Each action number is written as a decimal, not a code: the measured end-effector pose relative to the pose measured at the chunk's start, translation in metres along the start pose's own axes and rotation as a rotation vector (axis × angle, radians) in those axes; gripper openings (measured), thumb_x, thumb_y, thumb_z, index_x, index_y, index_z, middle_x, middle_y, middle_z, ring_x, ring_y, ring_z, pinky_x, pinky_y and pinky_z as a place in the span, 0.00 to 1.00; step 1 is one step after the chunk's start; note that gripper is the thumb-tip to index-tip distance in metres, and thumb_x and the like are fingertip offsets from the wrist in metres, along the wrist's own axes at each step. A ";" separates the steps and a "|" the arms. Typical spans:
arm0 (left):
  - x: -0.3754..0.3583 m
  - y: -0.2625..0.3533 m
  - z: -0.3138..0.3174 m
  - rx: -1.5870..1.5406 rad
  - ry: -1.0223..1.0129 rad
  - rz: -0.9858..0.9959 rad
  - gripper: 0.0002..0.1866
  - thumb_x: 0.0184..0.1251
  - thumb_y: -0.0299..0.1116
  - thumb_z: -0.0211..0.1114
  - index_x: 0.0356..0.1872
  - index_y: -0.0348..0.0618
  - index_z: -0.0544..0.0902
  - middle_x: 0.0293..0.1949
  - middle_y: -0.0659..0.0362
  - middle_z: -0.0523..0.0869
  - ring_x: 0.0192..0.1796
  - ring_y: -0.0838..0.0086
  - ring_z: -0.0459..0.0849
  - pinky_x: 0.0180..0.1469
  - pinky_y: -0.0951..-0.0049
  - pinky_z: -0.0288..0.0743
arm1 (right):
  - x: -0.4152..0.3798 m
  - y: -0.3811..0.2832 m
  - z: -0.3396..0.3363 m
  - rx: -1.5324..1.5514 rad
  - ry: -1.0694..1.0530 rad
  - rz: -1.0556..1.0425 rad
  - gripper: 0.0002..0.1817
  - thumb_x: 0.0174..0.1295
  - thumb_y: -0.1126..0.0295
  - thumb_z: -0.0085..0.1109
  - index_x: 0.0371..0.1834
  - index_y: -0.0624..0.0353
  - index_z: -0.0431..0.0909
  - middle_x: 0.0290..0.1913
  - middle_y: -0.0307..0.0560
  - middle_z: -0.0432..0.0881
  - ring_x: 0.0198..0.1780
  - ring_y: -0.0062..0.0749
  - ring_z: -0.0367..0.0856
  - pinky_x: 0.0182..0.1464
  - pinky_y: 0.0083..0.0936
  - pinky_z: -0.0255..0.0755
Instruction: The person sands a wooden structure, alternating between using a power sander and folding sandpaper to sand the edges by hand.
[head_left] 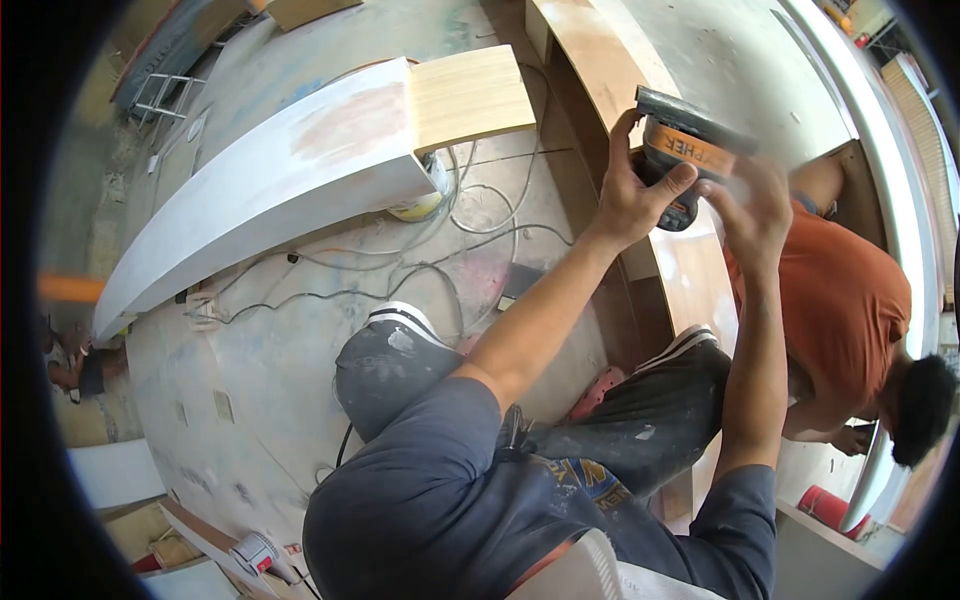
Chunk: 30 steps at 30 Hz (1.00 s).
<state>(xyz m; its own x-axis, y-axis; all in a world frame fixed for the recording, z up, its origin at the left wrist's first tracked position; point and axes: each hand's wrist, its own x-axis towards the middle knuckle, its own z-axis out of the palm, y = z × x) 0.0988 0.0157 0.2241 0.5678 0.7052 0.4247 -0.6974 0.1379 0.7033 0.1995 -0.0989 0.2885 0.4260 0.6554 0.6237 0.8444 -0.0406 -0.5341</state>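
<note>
- The left hand is clamping the near end of a black-and-orange tool, its thumb pressing on the front and its fingers curling round the left side
- The right hand is blurring at the tool's right side, thumb close to the left thumb; how firmly it is gripping, I cannot tell
- The tool is sitting right of the upper centre of the frame, raised over a long wooden piece, showing part of its lettering on the orange band
- A white curved panel is sweeping from the upper centre down to the left, showing a pinkish patch and ending in a bare wood section
- A bucket is standing under that end, and cables are looping over the floor in the middle
- A co-worker in an orange shirt is bending at the right of the frame, one hand reaching near a white curved edge
- A red container is lying at the lower right, and a ladder is showing at the upper left
</note>
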 end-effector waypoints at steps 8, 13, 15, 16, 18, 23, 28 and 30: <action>-0.003 0.001 0.001 0.043 0.027 -0.031 0.40 0.63 0.34 0.73 0.68 0.43 0.54 0.50 0.46 0.80 0.47 0.65 0.85 0.47 0.70 0.82 | 0.001 0.008 -0.008 0.073 -0.020 0.095 0.26 0.40 0.59 0.84 0.30 0.67 0.78 0.30 0.41 0.74 0.33 0.25 0.76 0.37 0.23 0.74; -0.001 -0.007 0.000 0.062 0.059 -0.040 0.36 0.60 0.34 0.75 0.58 0.37 0.57 0.50 0.48 0.75 0.46 0.68 0.83 0.45 0.71 0.82 | -0.002 0.007 -0.004 0.189 -0.048 0.390 0.25 0.43 0.59 0.83 0.18 0.63 0.72 0.18 0.37 0.71 0.23 0.18 0.69 0.25 0.21 0.67; 0.002 -0.007 -0.005 0.110 0.059 -0.061 0.36 0.60 0.34 0.75 0.57 0.37 0.57 0.53 0.48 0.73 0.48 0.69 0.82 0.46 0.71 0.81 | -0.003 0.006 0.002 0.169 0.004 0.321 0.28 0.45 0.59 0.82 0.14 0.61 0.67 0.14 0.37 0.69 0.19 0.17 0.64 0.21 0.22 0.62; 0.005 -0.008 -0.005 0.105 0.057 -0.010 0.37 0.60 0.33 0.76 0.59 0.38 0.57 0.53 0.47 0.73 0.49 0.68 0.81 0.48 0.70 0.81 | -0.003 0.005 -0.002 0.108 -0.026 0.304 0.28 0.45 0.58 0.82 0.15 0.61 0.67 0.14 0.39 0.69 0.19 0.18 0.64 0.21 0.23 0.62; 0.010 -0.005 -0.004 0.140 0.033 0.023 0.51 0.52 0.27 0.79 0.69 0.36 0.48 0.56 0.45 0.73 0.51 0.64 0.81 0.50 0.68 0.81 | 0.000 -0.004 -0.017 -0.036 0.011 0.262 0.30 0.44 0.55 0.82 0.15 0.62 0.67 0.16 0.44 0.70 0.20 0.22 0.65 0.21 0.25 0.62; -0.008 -0.002 0.002 0.311 -0.139 -0.338 0.59 0.51 0.18 0.75 0.77 0.40 0.39 0.51 0.43 0.80 0.49 0.63 0.84 0.51 0.65 0.81 | -0.007 0.021 -0.035 0.022 -0.034 -0.001 0.17 0.53 0.62 0.75 0.39 0.62 0.85 0.32 0.45 0.84 0.36 0.32 0.84 0.42 0.28 0.78; -0.034 -0.019 0.032 0.315 -0.307 -0.470 0.60 0.45 0.18 0.78 0.76 0.40 0.45 0.52 0.43 0.80 0.52 0.62 0.83 0.53 0.67 0.80 | -0.021 0.042 -0.081 -0.164 0.279 0.239 0.06 0.57 0.68 0.68 0.32 0.59 0.87 0.30 0.50 0.83 0.33 0.40 0.82 0.39 0.31 0.76; -0.042 -0.015 0.053 0.309 -0.485 -0.431 0.62 0.41 0.20 0.81 0.76 0.40 0.45 0.53 0.44 0.80 0.54 0.61 0.82 0.56 0.65 0.79 | -0.051 0.048 -0.115 -0.298 0.527 0.251 0.06 0.57 0.68 0.67 0.29 0.59 0.86 0.30 0.54 0.83 0.35 0.47 0.82 0.41 0.36 0.77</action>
<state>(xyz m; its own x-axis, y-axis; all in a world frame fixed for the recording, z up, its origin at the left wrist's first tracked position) 0.1087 -0.0527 0.2257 0.9452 0.2336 0.2281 -0.2526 0.0806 0.9642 0.2560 -0.2216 0.2965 0.6597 0.1447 0.7374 0.7203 -0.4013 -0.5657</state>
